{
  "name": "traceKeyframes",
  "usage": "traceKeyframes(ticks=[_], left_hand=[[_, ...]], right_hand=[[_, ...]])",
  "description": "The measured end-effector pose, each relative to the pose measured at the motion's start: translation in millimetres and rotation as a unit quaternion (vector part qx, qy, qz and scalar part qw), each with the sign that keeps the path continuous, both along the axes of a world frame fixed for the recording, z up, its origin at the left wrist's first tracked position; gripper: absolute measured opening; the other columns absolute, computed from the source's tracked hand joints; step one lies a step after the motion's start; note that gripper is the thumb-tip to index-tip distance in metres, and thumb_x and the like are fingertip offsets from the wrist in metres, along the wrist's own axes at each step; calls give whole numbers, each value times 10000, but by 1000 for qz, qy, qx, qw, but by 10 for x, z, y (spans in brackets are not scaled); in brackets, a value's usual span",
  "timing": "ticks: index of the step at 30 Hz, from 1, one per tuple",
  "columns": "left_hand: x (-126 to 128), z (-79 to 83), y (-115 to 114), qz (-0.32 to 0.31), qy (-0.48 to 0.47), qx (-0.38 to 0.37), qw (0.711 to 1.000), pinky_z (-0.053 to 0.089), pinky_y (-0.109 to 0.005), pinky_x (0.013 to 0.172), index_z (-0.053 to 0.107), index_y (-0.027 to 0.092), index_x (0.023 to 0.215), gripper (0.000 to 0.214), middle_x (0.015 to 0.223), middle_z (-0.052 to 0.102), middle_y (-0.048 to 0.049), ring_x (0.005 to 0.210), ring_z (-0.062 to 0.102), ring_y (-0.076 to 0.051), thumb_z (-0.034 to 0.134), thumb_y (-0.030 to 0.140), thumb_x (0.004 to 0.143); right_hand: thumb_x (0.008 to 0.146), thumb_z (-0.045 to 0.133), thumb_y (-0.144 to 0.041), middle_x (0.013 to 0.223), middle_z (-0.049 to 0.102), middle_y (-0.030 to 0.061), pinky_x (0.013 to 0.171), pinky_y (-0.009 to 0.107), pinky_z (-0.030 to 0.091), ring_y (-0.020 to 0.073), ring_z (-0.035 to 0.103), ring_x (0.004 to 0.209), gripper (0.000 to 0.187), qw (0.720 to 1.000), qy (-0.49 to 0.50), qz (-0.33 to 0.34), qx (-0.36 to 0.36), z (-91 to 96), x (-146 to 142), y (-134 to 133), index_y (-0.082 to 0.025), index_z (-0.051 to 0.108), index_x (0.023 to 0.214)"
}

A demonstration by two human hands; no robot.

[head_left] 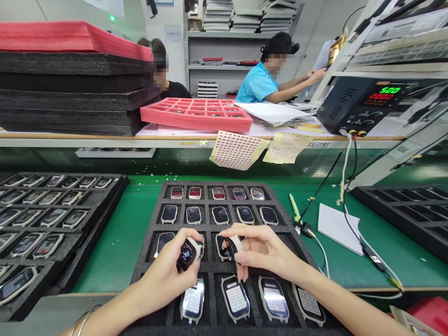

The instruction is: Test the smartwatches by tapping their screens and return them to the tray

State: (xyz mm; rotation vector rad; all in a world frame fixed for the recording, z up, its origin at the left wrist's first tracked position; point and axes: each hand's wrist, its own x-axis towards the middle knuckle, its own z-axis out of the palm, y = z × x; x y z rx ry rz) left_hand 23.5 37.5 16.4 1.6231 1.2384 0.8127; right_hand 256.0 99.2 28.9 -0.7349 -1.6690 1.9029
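Note:
My left hand [175, 263] pinches a smartwatch case [188, 252] between thumb and fingers; its screen is lit with a blue figure. In my right hand [259, 249] a second watch case [234, 246] is gripped by its edges and tilted on its side. Both are held above a black foam tray [206, 280] with rows of compartments. Watch cases without straps lie in it: dark screens in the middle rows, reddish ones at the back, and lit ones with a white grid, such as the watch [235, 298], in the front row.
Another foam tray of watches [52, 212] lies at left, and a black tray [413, 214] at right. A green pen [294, 207], white paper [338, 227] and cables [367, 252] sit nearby. The shelf holds stacked foam [70, 93], a red tray [196, 122] and a power supply [364, 105]. Two people sit beyond.

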Motion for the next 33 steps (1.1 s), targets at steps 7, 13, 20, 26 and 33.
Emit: traceKeyframes(ticks=[7, 13, 20, 26, 33], left_hand=[[-18, -46, -5, 27, -8, 13, 1000, 387, -235, 686, 470, 230, 1071, 314, 872, 519, 5, 766, 479, -160, 488, 111, 782], [-32, -78, 1, 22, -6, 12, 1000, 388, -231, 686, 458, 237, 1079, 321, 867, 521, 10, 768, 480, -158, 486, 106, 787], [-24, -50, -3, 8, 6, 3, 1000, 370, -227, 693, 424, 245, 1076, 307, 878, 482, 17, 772, 451, -150, 478, 112, 804], [-35, -73, -9, 4, -16, -9, 1000, 376, -223, 662, 396, 256, 1115, 315, 866, 472, 21, 739, 446, -144, 470, 131, 836], [-19, -50, -4, 29, -10, 6, 1000, 370, -223, 666, 453, 248, 1060, 297, 839, 490, 31, 731, 455, -134, 497, 101, 806]], right_hand=[[806, 709, -269, 648, 693, 35, 540, 248, 521, 174, 681, 549, 443, 1000, -9, -8, 0, 11, 11, 20, -113, 584, 1201], [808, 706, -275, 638, 696, 34, 529, 256, 527, 174, 679, 538, 462, 1000, -11, -9, 2, 14, 8, 13, -106, 572, 1217], [814, 699, -270, 632, 698, 34, 539, 252, 524, 175, 684, 548, 450, 1000, -10, -14, 0, 30, 7, 2, -107, 571, 1213], [810, 701, -258, 638, 699, 37, 545, 257, 530, 167, 678, 544, 465, 1000, -10, -11, -3, 35, 12, 7, -104, 561, 1226], [838, 679, -259, 658, 695, 49, 567, 254, 538, 181, 691, 573, 423, 1000, 2, -6, -2, 46, 10, -9, -107, 570, 1216]])
